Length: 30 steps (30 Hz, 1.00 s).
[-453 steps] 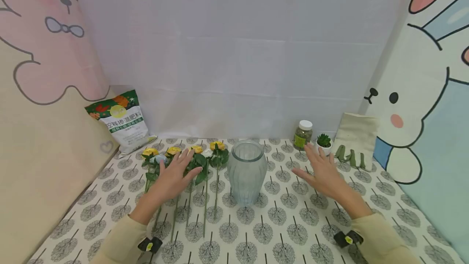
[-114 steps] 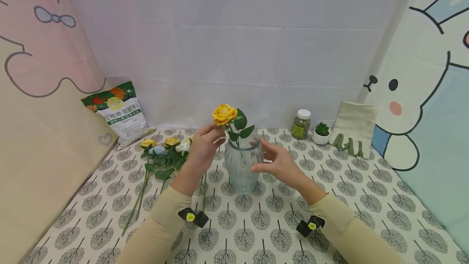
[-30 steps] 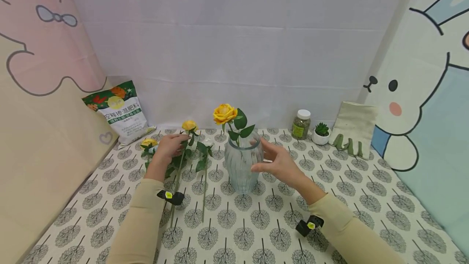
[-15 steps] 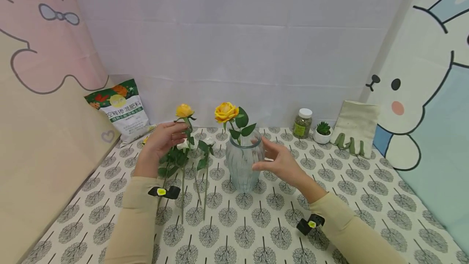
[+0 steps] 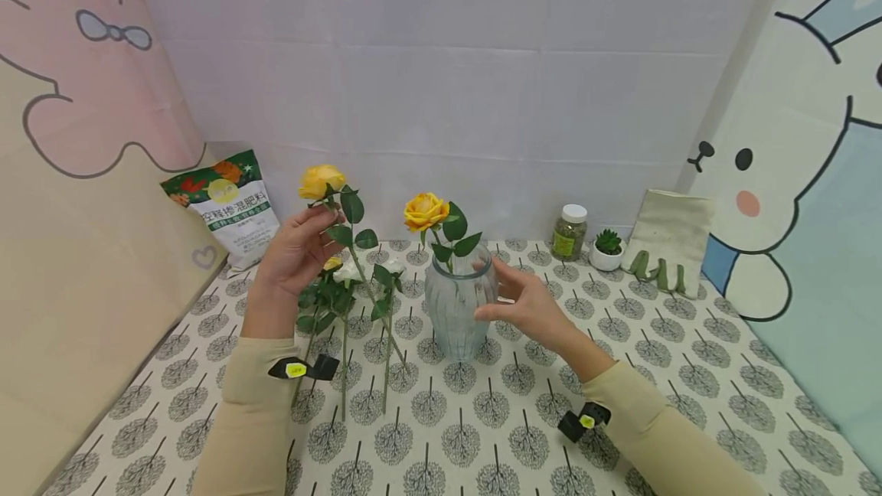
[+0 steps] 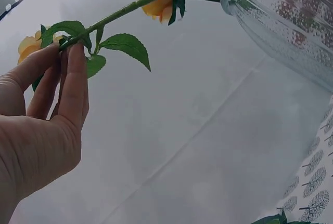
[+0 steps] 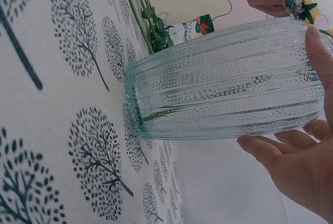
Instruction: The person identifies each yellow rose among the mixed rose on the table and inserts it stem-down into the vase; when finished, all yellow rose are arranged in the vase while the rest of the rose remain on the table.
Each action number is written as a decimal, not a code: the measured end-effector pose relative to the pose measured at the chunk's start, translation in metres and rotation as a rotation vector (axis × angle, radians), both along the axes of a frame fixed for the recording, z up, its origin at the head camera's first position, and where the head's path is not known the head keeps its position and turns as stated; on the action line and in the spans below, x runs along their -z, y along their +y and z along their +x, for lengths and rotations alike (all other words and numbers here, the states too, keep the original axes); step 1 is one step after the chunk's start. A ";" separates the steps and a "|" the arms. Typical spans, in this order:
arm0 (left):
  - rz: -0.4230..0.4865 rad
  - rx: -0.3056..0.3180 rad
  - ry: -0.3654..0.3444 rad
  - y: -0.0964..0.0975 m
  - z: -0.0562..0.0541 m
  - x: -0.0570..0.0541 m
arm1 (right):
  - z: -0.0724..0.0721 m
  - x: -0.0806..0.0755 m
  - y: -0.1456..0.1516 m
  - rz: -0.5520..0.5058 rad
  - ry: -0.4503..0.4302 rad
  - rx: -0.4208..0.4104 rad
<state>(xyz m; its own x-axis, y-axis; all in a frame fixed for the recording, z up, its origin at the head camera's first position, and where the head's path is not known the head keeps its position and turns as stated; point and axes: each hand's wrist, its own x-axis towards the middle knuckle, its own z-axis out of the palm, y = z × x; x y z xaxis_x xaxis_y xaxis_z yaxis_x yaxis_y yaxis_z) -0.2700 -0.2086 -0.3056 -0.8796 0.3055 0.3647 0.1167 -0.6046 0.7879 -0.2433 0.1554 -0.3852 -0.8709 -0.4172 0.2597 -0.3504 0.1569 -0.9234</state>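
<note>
My left hand pinches the stem of a yellow rose just below the bloom. The rose is raised, its leafy stem slanting down to the right over the other flowers. In the left wrist view, thumb and fingertips meet on the green stem. A ribbed, clear bluish glass vase stands upright in the middle, with another yellow rose leaning left in its mouth. My right hand holds the vase's upper right side, thumb in front and fingers behind; the right wrist view shows its thumb against the glass.
Left of the vase lie white roses and a partly hidden yellow one, stems toward me. A fertilizer bag leans at back left. At back right stand a white-lidded jar, a potted succulent and gloves.
Since the earliest frame, one yellow rose has gone into the vase and my right hand has taken hold of it. Over the last second my left hand lifted another yellow rose up and leftward.
</note>
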 end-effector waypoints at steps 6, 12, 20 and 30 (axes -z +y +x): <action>0.125 0.086 0.045 0.004 0.005 -0.004 | -0.001 0.001 0.000 -0.004 0.000 -0.002; 0.168 0.107 0.084 0.011 0.008 -0.008 | -0.001 0.001 0.001 -0.008 -0.014 0.014; 0.281 0.133 0.087 0.019 0.020 -0.018 | -0.002 0.001 0.000 0.012 -0.025 0.024; 0.548 -0.006 0.035 0.024 0.022 -0.024 | -0.003 0.001 0.000 -0.010 -0.025 0.016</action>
<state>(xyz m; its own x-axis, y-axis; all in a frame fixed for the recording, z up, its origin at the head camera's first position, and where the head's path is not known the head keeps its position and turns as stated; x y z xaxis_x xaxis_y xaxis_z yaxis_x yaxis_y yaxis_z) -0.2481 -0.1845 -0.2814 -0.8651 0.0580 0.4982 0.1417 -0.9246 0.3537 -0.2459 0.1555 -0.3865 -0.8839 -0.4003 0.2419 -0.3247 0.1530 -0.9334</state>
